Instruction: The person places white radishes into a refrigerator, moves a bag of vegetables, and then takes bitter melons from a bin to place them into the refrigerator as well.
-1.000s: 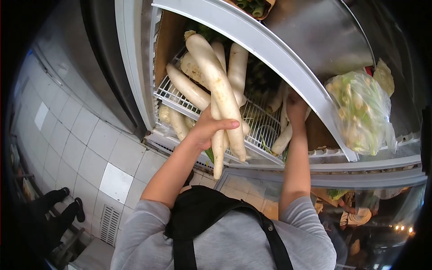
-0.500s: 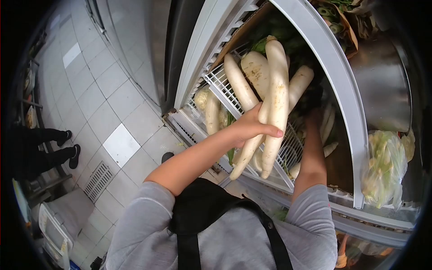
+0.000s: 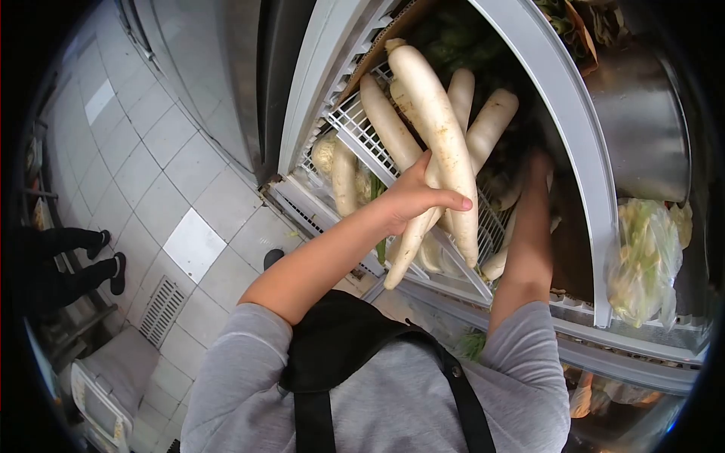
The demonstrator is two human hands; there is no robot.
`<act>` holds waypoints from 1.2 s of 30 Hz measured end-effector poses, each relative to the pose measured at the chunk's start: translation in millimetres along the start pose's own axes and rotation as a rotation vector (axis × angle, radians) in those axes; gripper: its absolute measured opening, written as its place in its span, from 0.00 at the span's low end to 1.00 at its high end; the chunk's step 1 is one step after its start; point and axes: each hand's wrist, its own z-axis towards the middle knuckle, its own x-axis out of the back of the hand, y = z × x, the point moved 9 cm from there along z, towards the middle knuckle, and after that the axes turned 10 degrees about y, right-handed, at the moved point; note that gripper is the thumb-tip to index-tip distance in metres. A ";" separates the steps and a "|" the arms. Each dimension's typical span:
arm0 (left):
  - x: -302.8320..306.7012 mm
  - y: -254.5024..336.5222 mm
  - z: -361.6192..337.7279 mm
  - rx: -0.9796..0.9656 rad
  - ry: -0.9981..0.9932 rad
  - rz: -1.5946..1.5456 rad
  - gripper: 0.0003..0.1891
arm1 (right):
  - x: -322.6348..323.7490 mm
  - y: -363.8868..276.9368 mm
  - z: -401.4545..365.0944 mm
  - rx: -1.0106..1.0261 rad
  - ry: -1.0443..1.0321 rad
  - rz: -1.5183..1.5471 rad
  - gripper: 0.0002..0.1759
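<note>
Daikon radishes are held in my left hand [image 3: 411, 198], whose fingers wrap round them with the thumb lying across the front. The foremost long white daikon [image 3: 444, 124] leans with its top to the left and crosses over others. A thinner daikon end [image 3: 406, 257] sticks out below the same hand. Behind the bunch, more daikons rise on both sides, one at the right [image 3: 492, 128]. My right hand [image 3: 538, 164] reaches deep into the refrigerator beside pale roots; its fingers are hidden in shadow.
The white wire shelf [image 3: 364, 143] lies under the radishes. A curved grey door frame [image 3: 570, 106] arcs along the right. Beyond it are a metal pot [image 3: 642, 124] and a bag of vegetables [image 3: 646, 260]. On the tiled floor [image 3: 143, 196], another person's legs [image 3: 72, 260] show.
The foremost daikon in my left hand has swung its upper end to the left, uncovering another behind it. My right hand has shifted slightly farther into the refrigerator.
</note>
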 end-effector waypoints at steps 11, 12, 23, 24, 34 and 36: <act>2.7 -6.2 9.0 0.057 0.013 0.064 0.43 | 147.4 -166.3 -145.4 -0.246 -0.662 0.979 0.32; 1.8 -5.8 10.3 0.056 0.010 0.064 0.42 | 159.9 -184.2 -179.9 -0.116 -0.768 1.015 0.34; -14.0 7.6 -9.1 0.033 -0.006 0.146 0.41 | 173.7 -153.7 -275.6 -0.656 -0.297 1.214 0.10; -8.5 1.8 -6.3 0.026 0.014 0.165 0.40 | 172.5 -134.4 -283.0 -0.701 -0.260 1.236 0.11; 4.2 -5.8 1.4 0.021 0.059 0.263 0.39 | 170.8 -61.9 -293.8 -0.973 -0.126 1.081 0.15; 5.2 -5.0 -4.5 0.061 0.048 0.283 0.39 | 174.5 -61.7 -291.1 -0.970 -0.131 1.086 0.16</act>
